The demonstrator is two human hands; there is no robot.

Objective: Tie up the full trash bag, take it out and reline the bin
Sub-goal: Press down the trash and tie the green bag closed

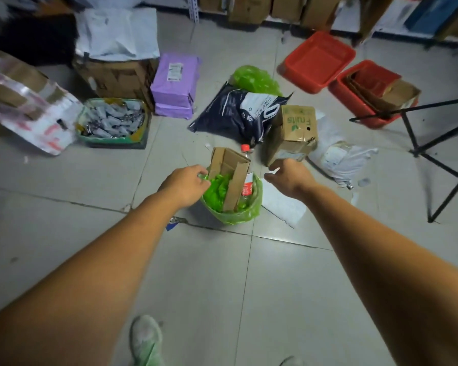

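A small bin lined with a green trash bag (242,215) stands on the tiled floor in the middle. A folded cardboard piece (232,175) and a clear bottle with a red cap (247,180) stick up out of it, with crumpled green plastic beside them. My left hand (187,182) is at the bag's left rim, its fingers pinching the green plastic edge. My right hand (288,174) hovers just right of the bin's rim, fingers spread, holding nothing. A loose green bag (254,79) lies on the floor further back.
A brown "Fruits" carton (295,130) and a dark mailer bag (238,112) lie just behind the bin. Purple parcels (176,85), a green crate of packets (111,122) and red tubs (317,62) sit around. A black metal stand (439,165) is at the right. My shoe (146,339) is below.
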